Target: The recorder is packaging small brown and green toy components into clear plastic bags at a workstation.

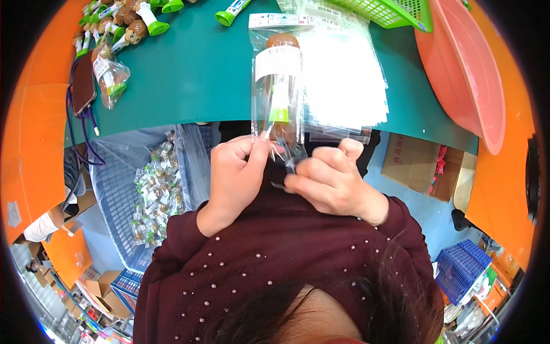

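Observation:
A clear plastic bag lies over the front edge of the green table, its printed header pointing away from me. Inside it is a toy with a brown head, a white tube and a green base; a white label band crosses its upper part. My left hand is closed, thumb and forefinger pinching the bag's near end. Beside it my right hand has its fingers curled in at the bag's loose near end, gripping the crumpled film. What its fingertips press on is partly hidden.
A stack of clear bags lies right of the toy. More toys sit at the far left, near a phone with a purple cord. A green basket and pink basin stand right. Bagged toys fill a blue crate below.

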Available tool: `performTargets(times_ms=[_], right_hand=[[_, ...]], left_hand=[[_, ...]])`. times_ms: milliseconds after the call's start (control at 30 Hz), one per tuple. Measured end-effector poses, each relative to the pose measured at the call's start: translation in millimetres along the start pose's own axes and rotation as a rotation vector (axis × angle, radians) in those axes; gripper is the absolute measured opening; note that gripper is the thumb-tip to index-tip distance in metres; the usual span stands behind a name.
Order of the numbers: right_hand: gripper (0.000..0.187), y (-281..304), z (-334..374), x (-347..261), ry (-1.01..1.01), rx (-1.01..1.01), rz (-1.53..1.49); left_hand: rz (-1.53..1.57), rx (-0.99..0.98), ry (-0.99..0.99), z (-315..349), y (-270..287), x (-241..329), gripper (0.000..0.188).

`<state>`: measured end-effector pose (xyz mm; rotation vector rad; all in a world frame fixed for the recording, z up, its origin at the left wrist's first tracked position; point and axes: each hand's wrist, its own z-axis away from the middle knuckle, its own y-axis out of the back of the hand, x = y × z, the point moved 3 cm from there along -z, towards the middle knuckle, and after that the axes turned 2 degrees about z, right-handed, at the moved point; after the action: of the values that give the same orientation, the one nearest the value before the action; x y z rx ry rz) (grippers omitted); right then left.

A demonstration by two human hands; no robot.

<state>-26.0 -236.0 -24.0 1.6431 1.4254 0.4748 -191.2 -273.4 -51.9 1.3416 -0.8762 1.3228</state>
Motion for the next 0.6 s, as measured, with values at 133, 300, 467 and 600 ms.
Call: performTargets(times_ms=[133, 300, 467, 600], right_hand=[[0.013, 58.2, 14.9, 46.3, -0.073, 0.132, -0.163], [0.026, 188.3, 49.9, 149.4, -0.735, 0.974, 0.208], [0.035, 299.8, 115.5, 275.8, -1.017, -0.188, 0.748], [0.036, 288.8, 66.4, 247.7, -1.173, -0.521, 1.103]], left_hand=[[-0.038, -0.021, 0.032, 2.0, 4.6, -1.4, 0.027], [0.022, -0.070, 0.044, 0.5, 3.8, -6.5, 0.028], [-0.185, -0.130, -0.019, 1.4, 7.4, 2.4, 0.022], [-0.157, -0.142, -0.036, 9.1, 13.0, -4.0, 0.018]])
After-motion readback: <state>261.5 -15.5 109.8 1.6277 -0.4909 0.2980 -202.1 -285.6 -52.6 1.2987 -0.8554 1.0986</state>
